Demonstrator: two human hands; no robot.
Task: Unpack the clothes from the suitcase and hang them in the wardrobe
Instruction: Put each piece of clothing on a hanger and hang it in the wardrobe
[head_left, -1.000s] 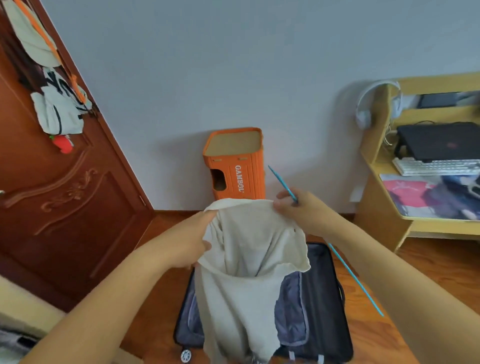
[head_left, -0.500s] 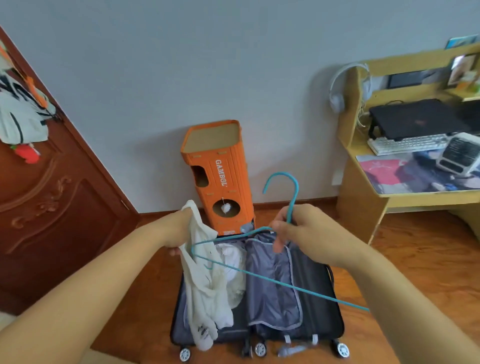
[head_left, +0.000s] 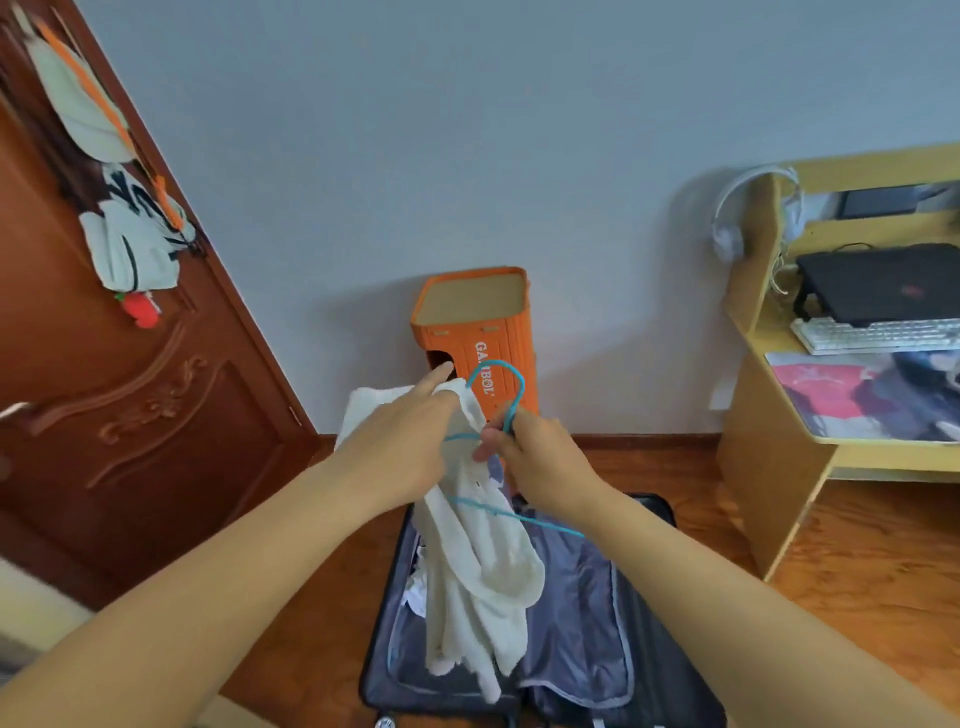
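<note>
A cream-white garment (head_left: 480, 577) hangs bunched in front of me over the open dark suitcase (head_left: 587, 644) on the floor. My left hand (head_left: 400, 444) grips the garment's top edge. My right hand (head_left: 535, 452) pinches the neck of a thin blue hanger (head_left: 496, 395), whose hook rises above my fingers. One blue hanger arm passes across the cloth and sticks out to the right below my wrist. More white clothing lies in the suitcase's left half, mostly hidden by the hanging garment.
An orange box (head_left: 478, 332) stands against the wall behind the suitcase. A brown wooden door (head_left: 130, 415) with clothes hung on it is at left. A yellow desk (head_left: 810, 415) with laptop, keyboard and headphones stands at right. Wooden floor surrounds the suitcase.
My hands have come closer together. The garment has been drawn onto the hanger, and the hanger's arm now runs through the cloth instead of beside it.
</note>
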